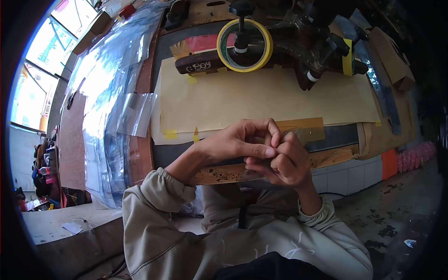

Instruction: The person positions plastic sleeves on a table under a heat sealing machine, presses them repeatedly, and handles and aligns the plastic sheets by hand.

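Note:
My left hand [240, 140] and my right hand [290, 161] meet over the front edge of the workbench, fingertips pinched together. What they hold between them is too small to make out. Just behind the fingers, a strip of brown tape [313, 129] lies across the front edge of a large tan paper sheet [224, 98]. Beyond the sheet is a dark bar [186, 65] with white writing. A yellow tape roll [267, 44] hangs around a black knob on the machine.
Clear plastic sheets [105, 116] cover the left side. Dark machine parts with knobs [336, 44] rise at the back right. A cardboard box [387, 58] stands at the far right. The worn wooden bench edge [224, 174] runs below my hands.

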{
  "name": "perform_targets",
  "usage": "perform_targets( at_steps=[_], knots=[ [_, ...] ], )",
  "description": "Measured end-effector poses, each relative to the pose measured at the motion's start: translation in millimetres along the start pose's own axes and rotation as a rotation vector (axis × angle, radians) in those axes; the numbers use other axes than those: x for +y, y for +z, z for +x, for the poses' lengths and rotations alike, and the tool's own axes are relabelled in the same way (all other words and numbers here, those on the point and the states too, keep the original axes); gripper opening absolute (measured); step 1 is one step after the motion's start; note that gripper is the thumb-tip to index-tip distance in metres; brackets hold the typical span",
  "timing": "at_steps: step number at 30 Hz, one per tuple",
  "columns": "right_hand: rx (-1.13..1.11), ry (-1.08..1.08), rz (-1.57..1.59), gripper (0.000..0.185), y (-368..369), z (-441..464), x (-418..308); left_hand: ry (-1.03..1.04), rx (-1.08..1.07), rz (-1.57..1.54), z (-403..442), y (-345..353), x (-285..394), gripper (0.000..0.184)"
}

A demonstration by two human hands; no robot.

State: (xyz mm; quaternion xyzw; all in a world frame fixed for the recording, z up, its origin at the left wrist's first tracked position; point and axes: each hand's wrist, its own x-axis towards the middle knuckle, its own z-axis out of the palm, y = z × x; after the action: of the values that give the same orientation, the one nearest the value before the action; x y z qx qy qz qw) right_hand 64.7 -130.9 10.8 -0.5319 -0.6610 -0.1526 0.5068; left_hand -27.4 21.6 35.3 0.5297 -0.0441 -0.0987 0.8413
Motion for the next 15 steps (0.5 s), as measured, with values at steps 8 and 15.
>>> perform_targets(
  at_steps=[8,15],
  knots=[
    [-0.052,0.043,0.102,0.034,-4,0,2,-0.048,-0.093,0.265,1,-19,-1,0.025],
    [-0.079,0.058,0.106,0.03,-7,0,1,0.001,-0.068,0.247,4,-19,-2,0.021]
  ],
)
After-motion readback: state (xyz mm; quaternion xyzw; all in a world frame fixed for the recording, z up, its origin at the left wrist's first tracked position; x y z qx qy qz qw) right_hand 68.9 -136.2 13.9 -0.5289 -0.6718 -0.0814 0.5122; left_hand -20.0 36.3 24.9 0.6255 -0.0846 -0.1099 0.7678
